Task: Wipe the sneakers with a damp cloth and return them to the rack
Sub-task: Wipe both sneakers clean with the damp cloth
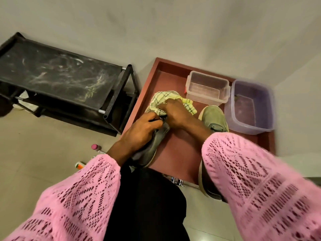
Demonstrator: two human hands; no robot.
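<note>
At the far left a black shoe rack [57, 79] stands on the tiled floor against the wall, its top shelf scuffed with pale marks, and something pale shows on the floor under its left end. In front of the rack a small pink-capped bottle [94, 146] and an orange and white item [79, 165] lie on the floor, just beside the left sleeve [73, 202] of pink openwork knit. The left hand [140, 131] is curled around the upper of a grey sneaker [147, 152], which lies at the left edge of a reddish-brown tray-like surface [173, 153], its heel end towards the person. The right hand [175, 112] is clenched on a yellow and white checked cloth [159, 101], bunched over the toe end of that same sneaker. Just to the right, a second sneaker [214, 117], olive-grey with a pale sole, rests on the surface with its toe pointing away, its rear part hidden under the right sleeve [257, 180]. Behind it a clear lidless plastic box [207, 87] sits near the back of the surface, and touching its right side is a purple plastic tub [251, 105]; whether either holds water cannot be told.
</note>
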